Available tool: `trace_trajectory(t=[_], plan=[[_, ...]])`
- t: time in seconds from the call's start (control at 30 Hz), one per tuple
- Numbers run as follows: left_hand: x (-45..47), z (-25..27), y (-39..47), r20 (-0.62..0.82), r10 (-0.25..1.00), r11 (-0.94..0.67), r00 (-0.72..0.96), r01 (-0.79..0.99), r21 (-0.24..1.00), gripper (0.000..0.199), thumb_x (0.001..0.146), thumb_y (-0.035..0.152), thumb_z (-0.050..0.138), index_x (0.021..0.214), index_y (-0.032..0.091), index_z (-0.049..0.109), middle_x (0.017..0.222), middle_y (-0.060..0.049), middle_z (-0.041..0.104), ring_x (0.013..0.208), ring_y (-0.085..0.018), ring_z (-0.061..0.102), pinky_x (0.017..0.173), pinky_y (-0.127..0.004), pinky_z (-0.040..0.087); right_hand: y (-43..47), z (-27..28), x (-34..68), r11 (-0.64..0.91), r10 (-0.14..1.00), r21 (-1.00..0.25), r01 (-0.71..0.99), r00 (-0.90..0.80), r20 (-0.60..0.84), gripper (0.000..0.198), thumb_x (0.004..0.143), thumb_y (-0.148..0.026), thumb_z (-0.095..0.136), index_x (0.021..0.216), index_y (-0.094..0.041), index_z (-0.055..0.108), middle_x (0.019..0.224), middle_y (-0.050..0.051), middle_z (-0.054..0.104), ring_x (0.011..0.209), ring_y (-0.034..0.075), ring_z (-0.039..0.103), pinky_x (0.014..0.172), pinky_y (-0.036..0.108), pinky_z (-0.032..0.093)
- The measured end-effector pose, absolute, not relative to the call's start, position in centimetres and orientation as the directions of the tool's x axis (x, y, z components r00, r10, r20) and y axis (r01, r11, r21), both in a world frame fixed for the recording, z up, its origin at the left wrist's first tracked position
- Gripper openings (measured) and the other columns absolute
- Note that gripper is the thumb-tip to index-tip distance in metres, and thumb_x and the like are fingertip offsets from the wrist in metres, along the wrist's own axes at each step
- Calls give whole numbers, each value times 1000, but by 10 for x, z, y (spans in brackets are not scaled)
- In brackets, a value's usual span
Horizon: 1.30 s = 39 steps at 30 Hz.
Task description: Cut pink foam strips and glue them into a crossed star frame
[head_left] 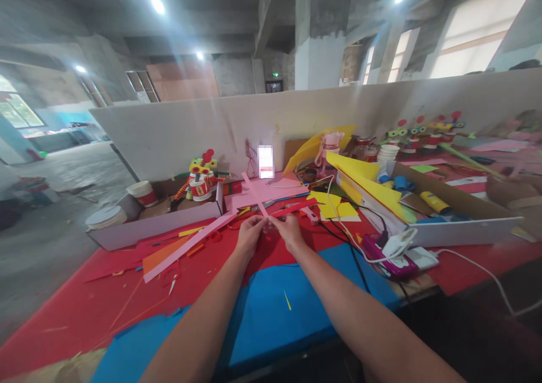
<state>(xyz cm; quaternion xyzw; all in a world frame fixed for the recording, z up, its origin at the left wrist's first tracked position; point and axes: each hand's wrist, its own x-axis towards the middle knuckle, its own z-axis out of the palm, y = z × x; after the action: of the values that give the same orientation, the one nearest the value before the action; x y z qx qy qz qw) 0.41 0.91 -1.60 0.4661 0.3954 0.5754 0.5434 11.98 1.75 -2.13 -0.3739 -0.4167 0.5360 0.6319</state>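
Note:
Both of my hands meet over the middle of the table, fingertips pinched together. Between them is the lower end of a narrow pink paper strip [255, 194], which sticks up and away to the left. My left hand [250, 233] is closed at that end, and my right hand [288, 230] pinches it from the other side. The exact grip of the fingertips is too small to make out. A longer pink strip [190, 246] slants down to the left of my left hand. Just beyond my right hand lies a red strip [298, 207], near a pink glue gun [311, 216].
A grey box [156, 227] with paper cups and a paper-cup robot figure [203, 177] stands at left. Pink sheets [275, 190] lie ahead. At right are a box [466, 233] of craft pieces, a purple power strip [389, 261] and loose cables. Blue sheet [271, 309] covers the front.

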Motion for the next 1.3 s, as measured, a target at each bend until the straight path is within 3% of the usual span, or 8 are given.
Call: trace_trajectory(t=[0.2, 0.33, 0.67, 0.9, 1.1, 1.3], plan=[[3, -15, 12, 108, 993, -118, -49, -268, 956, 31, 57, 37, 82, 61, 14, 62, 50, 1, 56, 47, -9, 49, 47, -21, 38, 15, -13, 121, 5, 990, -860, -510, -120, 76, 21, 53, -32, 74, 62, -19, 60, 60, 0, 69, 62, 21, 68, 63, 32, 56], [3, -14, 11, 101, 994, -110, -45, -268, 957, 31, 56, 37, 83, 62, 14, 64, 52, 0, 59, 47, -8, 49, 48, -21, 38, 16, -13, 121, -56, 993, -808, -586, -115, 15, 23, 52, -31, 76, 60, -20, 58, 57, 0, 68, 63, 20, 68, 63, 32, 56], [2, -15, 11, 108, 993, -115, -39, -257, 960, 26, 57, 33, 81, 60, 14, 63, 52, 0, 60, 47, -9, 50, 49, -22, 38, 14, -17, 121, -50, 986, -812, -582, -160, 54, 39, 47, -43, 86, 63, -18, 60, 55, -1, 64, 65, 20, 69, 64, 32, 56], [4, -12, 7, 86, 992, -108, -88, -284, 953, 23, 53, 26, 82, 61, 14, 65, 54, -1, 63, 47, -10, 52, 50, -23, 41, 15, -22, 121, -49, 987, -826, -561, -152, 45, 45, 48, -47, 86, 76, -17, 67, 59, -2, 66, 59, 17, 66, 63, 32, 56], [4, -12, 5, 80, 995, -93, -63, -252, 963, 29, 54, 33, 85, 65, 13, 68, 57, -4, 66, 46, -12, 55, 47, -24, 44, 16, -23, 122, -34, 987, -845, -534, -149, 55, 44, 48, -47, 85, 75, -16, 67, 62, -1, 67, 59, 17, 65, 64, 33, 56], [4, -11, 4, 86, 994, -100, -62, -276, 956, 29, 54, 34, 84, 70, 13, 72, 63, -6, 70, 52, -14, 59, 49, -25, 47, 20, -24, 120, 81, 994, -885, -458, -31, 107, 35, 51, -43, 81, 72, -18, 66, 58, -3, 65, 54, 15, 61, 60, 31, 54]])
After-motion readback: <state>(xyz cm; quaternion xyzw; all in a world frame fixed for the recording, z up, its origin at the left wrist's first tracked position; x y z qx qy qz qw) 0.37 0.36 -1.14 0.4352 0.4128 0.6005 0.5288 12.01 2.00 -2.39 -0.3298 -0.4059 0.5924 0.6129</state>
